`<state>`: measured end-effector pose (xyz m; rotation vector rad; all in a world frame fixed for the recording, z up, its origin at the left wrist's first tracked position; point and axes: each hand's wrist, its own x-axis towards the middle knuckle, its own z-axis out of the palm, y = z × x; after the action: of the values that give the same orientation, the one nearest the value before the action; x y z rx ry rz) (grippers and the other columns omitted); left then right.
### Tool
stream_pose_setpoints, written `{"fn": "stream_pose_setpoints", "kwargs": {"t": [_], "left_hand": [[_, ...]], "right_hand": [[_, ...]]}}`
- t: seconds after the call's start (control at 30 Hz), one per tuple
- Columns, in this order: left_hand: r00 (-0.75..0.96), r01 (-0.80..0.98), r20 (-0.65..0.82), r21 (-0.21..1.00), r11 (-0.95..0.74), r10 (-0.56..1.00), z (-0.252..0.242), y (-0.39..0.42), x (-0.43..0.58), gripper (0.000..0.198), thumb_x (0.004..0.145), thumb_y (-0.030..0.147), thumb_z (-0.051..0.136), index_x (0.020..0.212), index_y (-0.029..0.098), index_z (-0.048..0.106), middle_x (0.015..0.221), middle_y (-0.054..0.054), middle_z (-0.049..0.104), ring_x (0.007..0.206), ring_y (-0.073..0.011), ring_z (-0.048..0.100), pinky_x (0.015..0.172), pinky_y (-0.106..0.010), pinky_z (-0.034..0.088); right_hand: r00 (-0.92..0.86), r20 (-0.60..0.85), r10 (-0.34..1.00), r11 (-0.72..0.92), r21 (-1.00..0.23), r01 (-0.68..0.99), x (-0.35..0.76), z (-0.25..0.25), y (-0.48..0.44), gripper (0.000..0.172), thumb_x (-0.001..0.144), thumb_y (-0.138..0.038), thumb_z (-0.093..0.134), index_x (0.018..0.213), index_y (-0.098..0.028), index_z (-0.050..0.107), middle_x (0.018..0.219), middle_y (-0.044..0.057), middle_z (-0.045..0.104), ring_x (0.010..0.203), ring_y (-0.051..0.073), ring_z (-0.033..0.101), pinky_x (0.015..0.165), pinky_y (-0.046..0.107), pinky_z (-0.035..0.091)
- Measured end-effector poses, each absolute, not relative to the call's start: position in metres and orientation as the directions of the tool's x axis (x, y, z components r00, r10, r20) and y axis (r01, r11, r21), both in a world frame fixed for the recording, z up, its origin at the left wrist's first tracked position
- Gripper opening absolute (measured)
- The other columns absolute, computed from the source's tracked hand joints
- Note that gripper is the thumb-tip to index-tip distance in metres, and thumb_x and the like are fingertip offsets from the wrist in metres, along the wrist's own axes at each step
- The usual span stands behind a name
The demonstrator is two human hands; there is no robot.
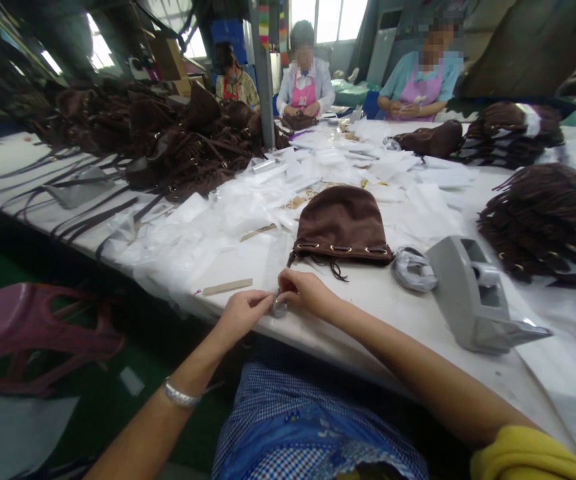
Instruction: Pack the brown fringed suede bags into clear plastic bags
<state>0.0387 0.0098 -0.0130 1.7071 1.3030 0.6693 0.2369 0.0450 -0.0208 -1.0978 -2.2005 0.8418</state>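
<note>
Inspected the table (398,308); found strewn with white sheets (313,159). Logged a heap of brown bags (188,140) at far left and a fringed pile (548,220) at far right. Located the single brown bag (341,223) lying on the table, just beyond the fingers and slightly to the right, eyelet side facing the near edge, long axis running left to right. Noted a grey tape dispenser (461,293) to its right. Found the right hand (308,290) nearer to it, below its near left corner, and the left hand (242,313) farther off. Recorded a plastic-wrapped coil (413,270) between bag and dispenser, and a cardboard strip (228,287) just beyond the left hand. Traced a short dark strap (291,259) from that bag corner down to the right hand. Observed fingers of both hands pinched on a small clear wrapping (279,309); could not make out its contents.
</note>
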Motion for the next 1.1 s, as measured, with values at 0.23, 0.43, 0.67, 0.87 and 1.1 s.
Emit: {"fn": "stream_pose_setpoints", "kwargs": {"t": [0.23, 0.43, 0.67, 0.87, 1.1], "left_hand": [[0.213, 0.604, 0.021, 0.783, -0.148, 0.977, -0.018, 0.0, 0.048, 0.027, 0.085, 0.038, 0.062, 0.099, 0.019, 0.076, 0.095, -0.008, 0.076, 0.086, -0.0226, 0.07, 0.079, -0.032, 0.054], [0.228, 0.662, 0.121, 0.708, -0.245, 0.966, -0.019, -0.002, 0.054, 0.021, 0.084, 0.024, 0.062, 0.102, 0.022, 0.07, 0.09, -0.002, 0.076, 0.077, -0.0178, 0.071, 0.074, -0.027, 0.055], [0.387, 0.822, 0.418, 0.248, -0.513, 0.822, -0.017, -0.002, 0.052, 0.028, 0.094, 0.023, 0.052, 0.119, 0.019, 0.062, 0.103, -0.009, 0.075, 0.092, -0.0221, 0.07, 0.084, -0.033, 0.053], [0.412, 0.813, 0.512, 0.167, -0.558, 0.753, -0.018, 0.002, 0.047, 0.026, 0.096, 0.028, 0.05, 0.114, 0.018, 0.066, 0.101, -0.01, 0.075, 0.093, -0.0221, 0.07, 0.088, -0.033, 0.053], [0.274, 0.666, 0.345, 0.606, -0.436, 0.898, -0.023, 0.003, 0.043, 0.033, 0.087, 0.033, 0.065, 0.118, 0.022, 0.063, 0.108, -0.006, 0.073, 0.098, -0.0217, 0.069, 0.092, -0.039, 0.055]], "right_hand": [[-0.48, 0.217, 0.85, 0.478, -0.702, 0.527, 0.229, -0.023, 0.039, 0.027, 0.08, -0.008, 0.069, 0.107, -0.015, 0.067, 0.087, 0.006, 0.069, 0.078, 0.016, 0.063, 0.074, 0.027, 0.047], [-0.421, 0.269, 0.866, 0.449, -0.79, 0.418, 0.241, -0.03, 0.025, 0.027, 0.084, -0.013, 0.068, 0.11, -0.018, 0.067, 0.095, 0.005, 0.067, 0.078, 0.014, 0.066, 0.073, 0.025, 0.052], [-0.455, 0.327, 0.828, 0.55, -0.63, 0.548, 0.244, -0.017, 0.022, 0.032, 0.08, -0.018, 0.074, 0.112, -0.021, 0.069, 0.123, 0.01, 0.055, 0.068, 0.008, 0.059, 0.076, 0.027, 0.052], [-0.481, 0.347, 0.805, 0.578, -0.64, 0.507, 0.243, -0.014, 0.035, 0.018, 0.08, -0.019, 0.075, 0.098, -0.018, 0.075, 0.085, 0.004, 0.067, 0.073, 0.014, 0.061, 0.071, 0.023, 0.046], [-0.477, 0.373, 0.795, 0.594, -0.636, 0.492, 0.246, -0.029, 0.026, 0.016, 0.083, -0.016, 0.07, 0.099, -0.017, 0.074, 0.087, 0.006, 0.067, 0.074, 0.014, 0.061, 0.069, 0.022, 0.046]]}}
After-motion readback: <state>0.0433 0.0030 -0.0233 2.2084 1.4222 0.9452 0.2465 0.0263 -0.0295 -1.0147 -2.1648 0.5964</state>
